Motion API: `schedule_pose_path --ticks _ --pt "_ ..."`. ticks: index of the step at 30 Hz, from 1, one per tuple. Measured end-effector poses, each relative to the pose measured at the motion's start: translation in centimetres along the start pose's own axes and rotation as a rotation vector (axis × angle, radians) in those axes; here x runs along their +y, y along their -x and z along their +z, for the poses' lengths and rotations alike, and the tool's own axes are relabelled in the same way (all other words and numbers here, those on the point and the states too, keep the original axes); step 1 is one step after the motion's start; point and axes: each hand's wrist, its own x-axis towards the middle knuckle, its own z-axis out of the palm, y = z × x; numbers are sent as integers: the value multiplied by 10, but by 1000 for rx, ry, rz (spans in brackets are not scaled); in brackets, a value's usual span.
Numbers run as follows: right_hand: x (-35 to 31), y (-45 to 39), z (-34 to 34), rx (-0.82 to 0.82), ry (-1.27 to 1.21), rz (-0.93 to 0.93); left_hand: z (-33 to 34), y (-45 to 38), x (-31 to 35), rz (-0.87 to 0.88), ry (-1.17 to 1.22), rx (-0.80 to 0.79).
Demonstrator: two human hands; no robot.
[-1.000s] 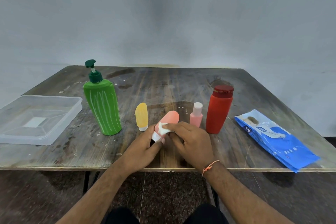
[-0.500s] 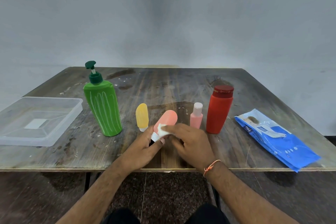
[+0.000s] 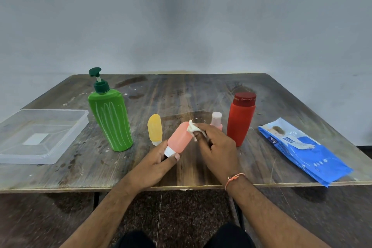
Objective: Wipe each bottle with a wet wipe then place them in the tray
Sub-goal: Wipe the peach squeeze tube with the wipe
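between both hands, salmon bottle [image 3: 179,138]

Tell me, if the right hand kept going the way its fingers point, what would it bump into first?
The right hand points up-left, pressing the wet wipe on the salmon bottle, so it meets that bottle at once. Beyond lies the yellow bottle, though depth is hard to judge.

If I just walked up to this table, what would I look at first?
Probably the two hands in the middle: the left hand holds a pink bottle while the right hand rubs it with a white wipe. Next, the tall green pump bottle standing left of them, beside a clear tray.
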Motion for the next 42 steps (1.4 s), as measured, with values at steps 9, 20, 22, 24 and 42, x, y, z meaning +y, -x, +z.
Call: schedule_pose_path --ticks 9,20,22,24,42 --pt "-1 9 5 -235 -19 -342 -1 -1 0 -27 169 84" --pt "0 2 1 -20 28 12 -4 1 1 -111 167 11" --pt "1 2 1 -26 29 56 -3 2 4 -116 144 9" --pt "0 1 1 -37 42 71 -2 1 5 -117 117 10" --pt "-3 1 -1 -7 110 44 3 1 9 -54 16 45"
